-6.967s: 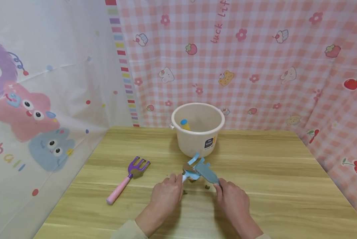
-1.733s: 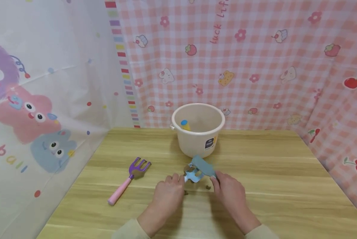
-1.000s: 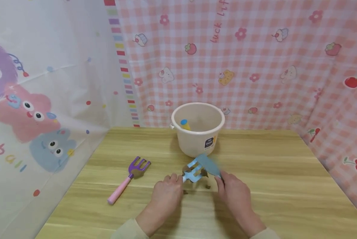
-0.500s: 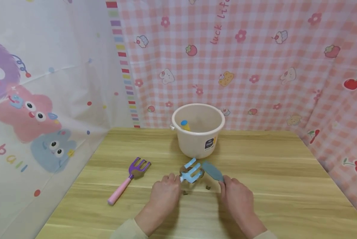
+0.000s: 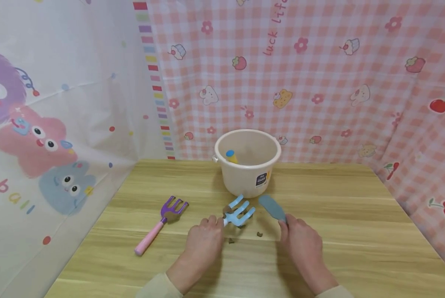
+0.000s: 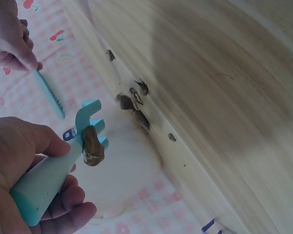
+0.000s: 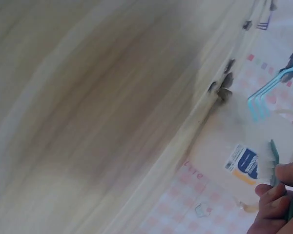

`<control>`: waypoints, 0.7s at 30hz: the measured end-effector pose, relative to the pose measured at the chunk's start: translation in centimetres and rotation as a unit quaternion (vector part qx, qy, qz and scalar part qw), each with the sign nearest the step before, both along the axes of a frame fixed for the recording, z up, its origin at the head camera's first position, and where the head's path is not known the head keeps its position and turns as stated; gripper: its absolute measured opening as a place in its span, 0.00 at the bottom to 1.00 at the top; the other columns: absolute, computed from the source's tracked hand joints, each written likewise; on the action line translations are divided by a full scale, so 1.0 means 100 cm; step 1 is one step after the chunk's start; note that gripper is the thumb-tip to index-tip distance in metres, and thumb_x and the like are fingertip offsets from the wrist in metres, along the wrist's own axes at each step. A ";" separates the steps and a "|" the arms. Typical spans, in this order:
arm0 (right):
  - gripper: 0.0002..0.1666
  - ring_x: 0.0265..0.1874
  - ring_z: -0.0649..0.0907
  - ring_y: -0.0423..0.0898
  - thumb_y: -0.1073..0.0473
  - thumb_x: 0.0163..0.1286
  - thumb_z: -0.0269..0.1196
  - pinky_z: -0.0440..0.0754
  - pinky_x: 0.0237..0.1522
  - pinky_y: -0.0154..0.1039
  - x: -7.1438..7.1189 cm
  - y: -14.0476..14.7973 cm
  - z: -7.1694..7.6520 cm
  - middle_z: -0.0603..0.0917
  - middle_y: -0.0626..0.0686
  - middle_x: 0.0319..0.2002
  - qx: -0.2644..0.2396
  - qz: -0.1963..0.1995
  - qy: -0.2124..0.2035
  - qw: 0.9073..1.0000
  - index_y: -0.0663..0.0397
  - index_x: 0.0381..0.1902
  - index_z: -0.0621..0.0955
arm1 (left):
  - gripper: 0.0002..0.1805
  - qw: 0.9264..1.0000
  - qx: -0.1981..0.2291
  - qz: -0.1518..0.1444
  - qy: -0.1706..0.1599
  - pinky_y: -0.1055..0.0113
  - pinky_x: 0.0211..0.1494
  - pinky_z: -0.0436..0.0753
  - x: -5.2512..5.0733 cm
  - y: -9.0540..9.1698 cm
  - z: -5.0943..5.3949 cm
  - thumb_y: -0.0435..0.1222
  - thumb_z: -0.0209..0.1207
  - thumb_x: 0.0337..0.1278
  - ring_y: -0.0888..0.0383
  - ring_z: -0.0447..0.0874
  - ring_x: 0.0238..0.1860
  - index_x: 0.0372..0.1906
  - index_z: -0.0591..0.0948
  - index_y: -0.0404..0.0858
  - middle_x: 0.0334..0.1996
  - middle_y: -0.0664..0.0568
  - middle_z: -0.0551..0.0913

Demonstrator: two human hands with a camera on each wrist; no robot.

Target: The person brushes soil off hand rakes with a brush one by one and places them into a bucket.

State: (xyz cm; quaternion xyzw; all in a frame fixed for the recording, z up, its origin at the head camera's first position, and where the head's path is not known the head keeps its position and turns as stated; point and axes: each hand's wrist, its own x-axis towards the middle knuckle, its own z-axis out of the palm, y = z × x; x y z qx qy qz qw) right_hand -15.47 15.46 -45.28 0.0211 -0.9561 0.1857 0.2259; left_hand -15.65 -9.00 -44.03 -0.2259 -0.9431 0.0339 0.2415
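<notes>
My left hand [image 5: 204, 242] grips a light blue garden hand fork [image 5: 234, 219] by its pale handle, prongs pointing away over the table. A brown lump of dirt [image 6: 93, 146] clings where the prongs meet the handle. In my right hand [image 5: 302, 245] is a blue-grey brush [image 5: 272, 208], held at its handle end, apart from the fork and to its right. Pale bristles [image 7: 267, 168] show along one side of the brush in the right wrist view. Several dark crumbs of dirt [image 6: 142, 119] lie on the wooden table below the fork.
A cream bucket [image 5: 245, 180] stands just behind the tools, with a yellow, blue-topped object [image 5: 230, 155] inside. To the left lies a purple fork with a pink handle [image 5: 149, 237], dirt on its head. Patterned cloths [image 5: 319, 120] hang behind and at both sides.
The brush was over the fork's prongs one second ago; it has moved off to the right. Some dirt seen around the prongs earlier now lies beneath them. The fork has turned slightly.
</notes>
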 end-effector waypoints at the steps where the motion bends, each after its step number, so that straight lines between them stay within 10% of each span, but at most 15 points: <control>1: 0.09 0.14 0.76 0.53 0.57 0.69 0.64 0.70 0.13 0.48 0.001 -0.002 0.001 0.75 0.53 0.18 -0.006 0.009 0.000 1.000 0.55 0.30 0.79 | 0.10 1.000 0.002 -0.002 0.000 0.69 0.14 0.70 0.000 0.000 0.000 0.32 0.67 0.49 0.58 0.71 0.20 0.37 0.81 0.34 0.23 0.51 0.73; 9: 0.08 0.22 0.76 0.38 0.58 0.68 0.67 0.78 0.27 0.41 0.010 -0.031 -0.002 0.84 0.43 0.26 -0.120 0.119 -0.017 0.985 0.53 0.43 0.87 | 0.11 0.999 0.021 -0.030 0.025 0.68 0.13 0.70 0.000 0.006 -0.004 0.37 0.68 0.50 0.58 0.72 0.20 0.34 0.80 0.37 0.22 0.52 0.73; 21: 0.02 0.16 0.69 0.40 0.58 0.66 0.67 0.65 0.16 0.37 0.009 -0.031 -0.011 0.74 0.43 0.18 -0.066 0.081 -0.025 0.994 0.50 0.34 0.85 | 0.13 0.999 0.031 -0.038 0.023 0.69 0.13 0.70 0.002 0.007 -0.004 0.38 0.70 0.48 0.58 0.73 0.21 0.36 0.80 0.36 0.23 0.52 0.74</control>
